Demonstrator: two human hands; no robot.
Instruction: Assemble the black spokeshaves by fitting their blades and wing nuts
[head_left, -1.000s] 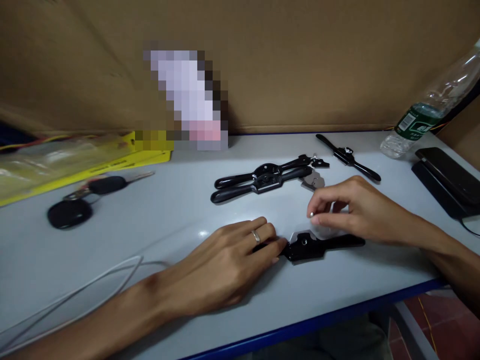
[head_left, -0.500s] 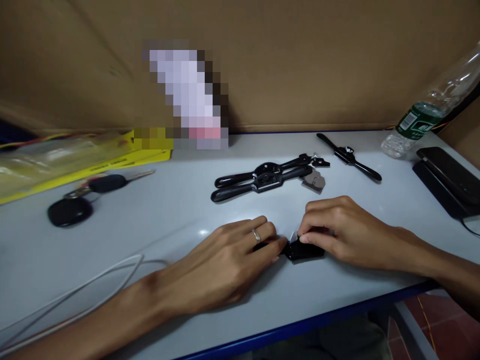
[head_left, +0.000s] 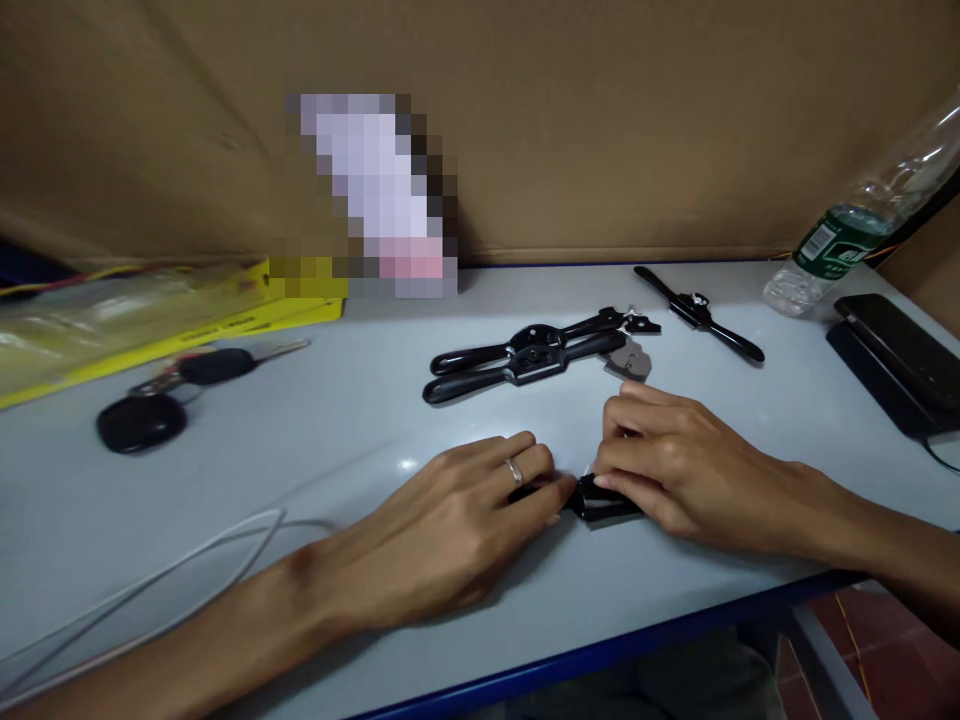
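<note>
My left hand (head_left: 465,510), a ring on one finger, is closed around the left handle of a black spokeshave (head_left: 604,508) and keeps it low against the table. The fingers of my right hand (head_left: 667,460) are pinched together over the middle of that spokeshave, touching a small part there that they mostly hide. The far handle is covered by my right hand. Just beyond my hands lie two more black spokeshaves (head_left: 536,350), side by side. Grey blades (head_left: 630,360) and small black pieces (head_left: 641,325) lie at their right ends.
Another spokeshave (head_left: 697,312) rests farther back. A water bottle (head_left: 832,245) leans at the right, near a black phone (head_left: 904,345). At the left are keys (head_left: 142,422), a white cable (head_left: 247,525) and a yellow-edged plastic package (head_left: 150,330). Cardboard (head_left: 600,130) stands behind.
My right hand has turned slightly, and its fingers have shifted over the spokeshave's middle. A light gap now shows in the tool's body. The left hand has stayed put.
</note>
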